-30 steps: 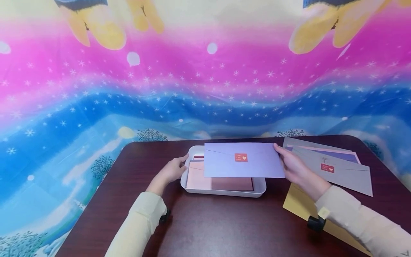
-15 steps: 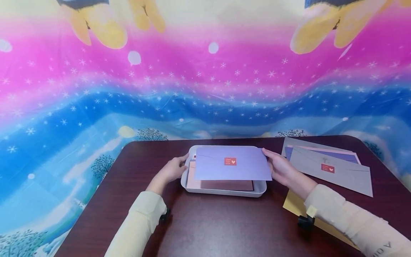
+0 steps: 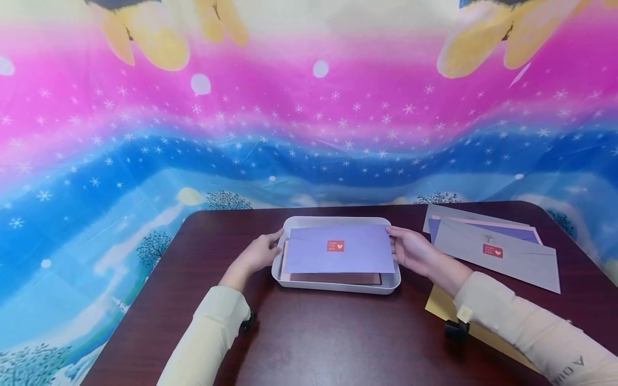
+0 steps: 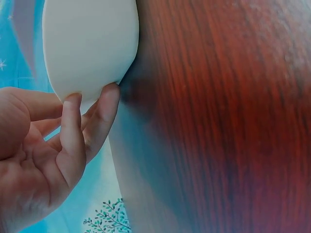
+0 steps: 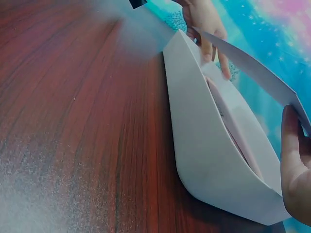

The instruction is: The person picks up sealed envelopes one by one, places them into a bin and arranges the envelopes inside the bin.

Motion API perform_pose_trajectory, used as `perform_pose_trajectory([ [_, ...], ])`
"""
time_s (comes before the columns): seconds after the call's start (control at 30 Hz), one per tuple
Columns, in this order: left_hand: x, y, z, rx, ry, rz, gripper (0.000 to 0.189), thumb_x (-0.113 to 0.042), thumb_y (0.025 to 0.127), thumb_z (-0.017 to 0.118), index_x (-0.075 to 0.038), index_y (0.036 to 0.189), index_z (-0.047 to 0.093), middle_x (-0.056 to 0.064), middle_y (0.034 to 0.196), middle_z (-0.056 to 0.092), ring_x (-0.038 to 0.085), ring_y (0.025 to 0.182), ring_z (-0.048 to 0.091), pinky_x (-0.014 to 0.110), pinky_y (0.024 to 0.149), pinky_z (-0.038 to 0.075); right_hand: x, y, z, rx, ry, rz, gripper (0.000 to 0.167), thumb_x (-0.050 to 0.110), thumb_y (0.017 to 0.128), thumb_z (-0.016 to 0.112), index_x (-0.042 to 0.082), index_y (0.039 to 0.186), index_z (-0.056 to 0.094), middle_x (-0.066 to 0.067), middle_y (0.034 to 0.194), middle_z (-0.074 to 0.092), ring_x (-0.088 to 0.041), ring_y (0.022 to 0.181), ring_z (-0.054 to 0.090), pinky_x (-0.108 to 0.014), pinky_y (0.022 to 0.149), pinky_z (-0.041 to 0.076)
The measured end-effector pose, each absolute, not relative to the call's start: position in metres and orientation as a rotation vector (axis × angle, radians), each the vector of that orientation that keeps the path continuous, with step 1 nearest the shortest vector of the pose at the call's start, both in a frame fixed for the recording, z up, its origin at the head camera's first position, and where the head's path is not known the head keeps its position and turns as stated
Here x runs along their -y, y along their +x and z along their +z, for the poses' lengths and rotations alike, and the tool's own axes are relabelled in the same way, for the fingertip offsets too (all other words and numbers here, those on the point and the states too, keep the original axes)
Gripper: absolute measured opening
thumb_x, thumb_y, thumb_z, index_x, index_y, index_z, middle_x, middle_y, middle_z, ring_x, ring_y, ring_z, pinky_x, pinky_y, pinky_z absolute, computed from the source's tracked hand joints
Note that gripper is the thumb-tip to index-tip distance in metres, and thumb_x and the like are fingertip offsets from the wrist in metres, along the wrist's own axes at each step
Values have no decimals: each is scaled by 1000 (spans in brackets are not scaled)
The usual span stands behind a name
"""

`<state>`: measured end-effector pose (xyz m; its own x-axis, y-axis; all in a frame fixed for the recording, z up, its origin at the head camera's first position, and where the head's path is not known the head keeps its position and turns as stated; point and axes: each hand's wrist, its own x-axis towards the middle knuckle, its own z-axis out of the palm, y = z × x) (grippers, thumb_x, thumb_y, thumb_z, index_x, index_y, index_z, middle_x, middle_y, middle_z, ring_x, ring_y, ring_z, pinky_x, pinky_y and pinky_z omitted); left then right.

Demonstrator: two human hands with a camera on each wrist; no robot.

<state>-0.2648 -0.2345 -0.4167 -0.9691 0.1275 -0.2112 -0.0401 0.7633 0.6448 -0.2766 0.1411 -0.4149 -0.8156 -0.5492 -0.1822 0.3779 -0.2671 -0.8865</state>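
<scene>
A snowflake-printed cloth point(image 3: 309, 115) hangs behind everything, pink above and blue below; in front of it stands the table point(image 3: 318, 338), dark red-brown with a wood grain; over its near part reach the right sleeve point(image 3: 521, 321) and the left sleeve point(image 3: 207, 329), both pale; on the table, towards its far edge, sits the tray point(image 3: 338, 288), white and shallow with rounded corners. To the right lies the grey envelope point(image 3: 519, 262), on top of a fanned stack; the yellow envelope point(image 3: 443, 303) is partly hidden under the right sleeve; the purple envelope point(image 3: 357, 253) is held over the tray, its near-right end raised clear of the pink envelope point(image 5: 232, 119) lying inside; whether its far end touches anything, I cannot tell. The right hand point(image 3: 419, 254) pinches the purple envelope by its right edge, thumb on top; the left hand point(image 3: 257, 254) pinches the tray's left end between thumb and fingers; smallest is the sticker point(image 3: 335, 246), red with a pale heart, on the purple envelope.
</scene>
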Motion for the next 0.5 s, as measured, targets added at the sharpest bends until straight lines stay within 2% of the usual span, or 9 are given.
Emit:
perform_pose_trajectory([
  [0.23,234,-264,-416,-2729,61,1003,59,-7,105,54,-12,161,35,20,123,65,15,62,44,28,62,43,-135,-277,-414,-1412,-220,-2064,28,13,113,18,0,126,38,-2,101,68,-13,94,68,-30,81,57],
  [0.4,233,-265,-417,-2717,32,1011,59,-8,106,54,-13,161,35,20,123,64,15,62,45,28,61,43,-133,-278,-416,-1465,-241,-2013,33,13,112,18,-6,134,32,-1,104,69,-12,98,68,-31,85,57],
  [0.5,232,-265,-418,-2706,17,1022,59,-8,106,54,-14,161,35,19,121,64,16,62,46,28,62,44,-132,-279,-417,-1497,-255,-1983,41,13,112,19,-11,145,21,1,106,69,-11,99,67,-31,86,56],
])
